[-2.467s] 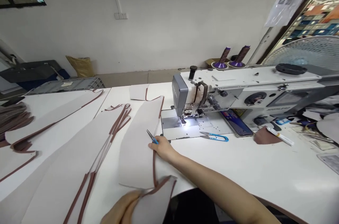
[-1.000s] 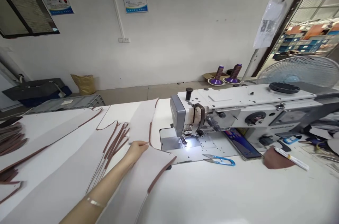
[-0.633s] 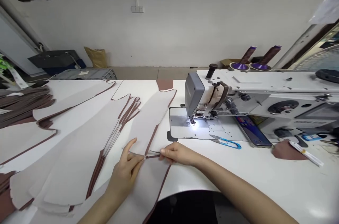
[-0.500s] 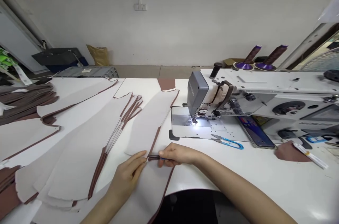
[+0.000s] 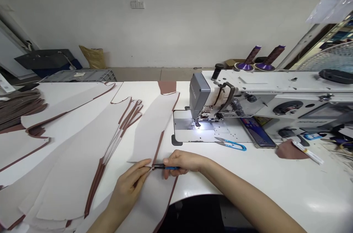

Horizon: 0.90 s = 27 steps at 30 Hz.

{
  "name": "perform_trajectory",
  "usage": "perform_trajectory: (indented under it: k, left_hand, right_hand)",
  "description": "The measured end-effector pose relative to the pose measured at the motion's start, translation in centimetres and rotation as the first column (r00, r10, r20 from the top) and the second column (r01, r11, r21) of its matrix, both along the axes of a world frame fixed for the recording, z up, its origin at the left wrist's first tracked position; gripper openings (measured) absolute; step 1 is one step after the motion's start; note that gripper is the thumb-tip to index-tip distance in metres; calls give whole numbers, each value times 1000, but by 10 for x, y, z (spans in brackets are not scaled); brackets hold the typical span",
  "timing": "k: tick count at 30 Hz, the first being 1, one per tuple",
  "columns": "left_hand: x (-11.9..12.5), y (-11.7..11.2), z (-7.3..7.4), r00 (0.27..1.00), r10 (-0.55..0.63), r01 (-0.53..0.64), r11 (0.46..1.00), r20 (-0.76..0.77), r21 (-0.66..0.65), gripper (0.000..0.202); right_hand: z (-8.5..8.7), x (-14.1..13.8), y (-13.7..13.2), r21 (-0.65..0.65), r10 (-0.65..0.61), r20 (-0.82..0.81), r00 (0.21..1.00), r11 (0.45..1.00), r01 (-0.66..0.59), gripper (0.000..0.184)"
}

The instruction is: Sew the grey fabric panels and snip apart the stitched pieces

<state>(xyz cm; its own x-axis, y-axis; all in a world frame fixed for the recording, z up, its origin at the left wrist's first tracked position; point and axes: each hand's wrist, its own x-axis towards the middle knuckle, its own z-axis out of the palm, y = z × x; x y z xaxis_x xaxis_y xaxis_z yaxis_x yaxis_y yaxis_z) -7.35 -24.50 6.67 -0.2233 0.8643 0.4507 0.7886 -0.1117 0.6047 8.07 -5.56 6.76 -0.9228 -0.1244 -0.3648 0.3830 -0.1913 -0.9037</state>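
Observation:
My left hand (image 5: 129,185) presses its fingers flat on a long grey fabric piece (image 5: 153,133) edged with brown trim, right where two pieces meet. My right hand (image 5: 182,162) is closed around a small blue thread snip (image 5: 165,167), its blades pointing left at the brown trim beside my left fingertips. A second grey piece (image 5: 149,203) runs from that spot toward me.
A white sewing machine (image 5: 248,97) stands at the right with its needle light on. Blue snips (image 5: 231,144) lie on its bed, a phone (image 5: 256,132) beside them. Stacks of grey trimmed pieces (image 5: 68,167) cover the left of the white table (image 5: 248,178). Thread cones (image 5: 256,58) stand behind.
My left hand came back from stretching the fabric forward; my right hand returned with the snip. Both now meet at the trim seam, and the snip's blades have closed in on it.

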Motion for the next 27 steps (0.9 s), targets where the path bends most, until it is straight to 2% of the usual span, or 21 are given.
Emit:
perform_trajectory:
  k: [4, 10, 17, 22, 25, 27]
  left_hand:
    - [-1, 0, -2, 1000, -10, 10, 1000, 15, -4, 18]
    - [-1, 2, 1, 1000, 4, -4, 1000, 22, 12, 18]
    - [1, 3, 2, 1000, -25, 25, 1000, 1, 9, 18]
    - [-1, 3, 1, 1000, -13, 13, 1000, 2, -2, 18]
    - [-6, 2, -7, 1000, 0, -1, 1000, 8, 6, 17]
    - [-10, 1, -17, 1000, -13, 13, 1000, 8, 7, 16]
  right_hand:
    - [1, -4, -7, 16, -19, -46, 999, 1000, 20, 58]
    - [1, -1, -17, 181, -161, -133, 978, 966, 183, 52]
    - [-5, 3, -22, 68, -220, -132, 967, 971, 230, 49]
    - [-8, 7, -26, 84, -295, -119, 948, 948, 306, 51]
    - [-15, 20, -26, 61, -261, -134, 956, 961, 271, 50]
    - [-20, 33, -27, 90, -250, -164, 954, 960, 267, 48]
